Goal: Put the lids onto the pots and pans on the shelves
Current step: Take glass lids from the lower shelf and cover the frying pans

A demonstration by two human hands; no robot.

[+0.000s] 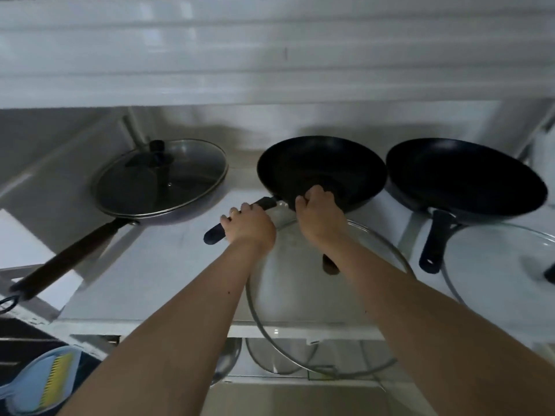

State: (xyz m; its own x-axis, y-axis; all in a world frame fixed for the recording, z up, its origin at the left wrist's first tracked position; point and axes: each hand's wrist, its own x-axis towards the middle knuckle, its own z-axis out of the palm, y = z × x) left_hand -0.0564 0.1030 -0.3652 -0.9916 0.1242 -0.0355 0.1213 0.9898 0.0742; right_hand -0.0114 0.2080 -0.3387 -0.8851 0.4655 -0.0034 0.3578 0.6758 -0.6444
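The left hand (249, 225) wraps the handle and the right hand (319, 217) has its fingers (313, 195) curled over the near rim of the middle frying pan (321, 166) on the shelf (168, 265). Best steady it level, then seat the glass lid (288, 283) lying beneath both forearms.

your right forearm hides part of the glass lid (300, 283) knob, 3 o'clock lid (498, 265) cut by frame edge, lower-shelf lids (279, 355) half hidden, 7 o'clock blue utensil (42, 382) cropped

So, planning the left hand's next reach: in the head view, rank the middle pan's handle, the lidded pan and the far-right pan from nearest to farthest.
1. Middle pan's handle: gripped by the left hand.
2. Lidded pan: to its left.
3. Far-right pan: far right.
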